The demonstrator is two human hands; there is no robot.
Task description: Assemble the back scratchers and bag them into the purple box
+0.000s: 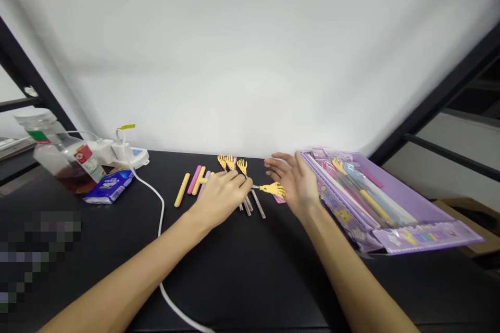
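My left hand (222,190) is closed round a back scratcher held crosswise. The yellow claw head (273,189) of this scratcher points right, and its shaft passes under my fingers. Beside that head, my right hand (295,184) is open, palm turned inward and fingers apart; whether it touches the head I cannot tell. Several more yellow-headed back scratchers (242,166) lie behind and beneath my left hand, their metal rods (258,205) showing below it. Left of them are loose coloured handles, among them a yellow handle (182,190) and a pink handle (194,179).
An open purple box (406,182) with wrapped back scratchers stands at the right. On the left are a jar of dark liquid (74,166), a blue packet (110,186) and a white power strip (138,157). A white cable (162,213) crosses the black table (250,281).
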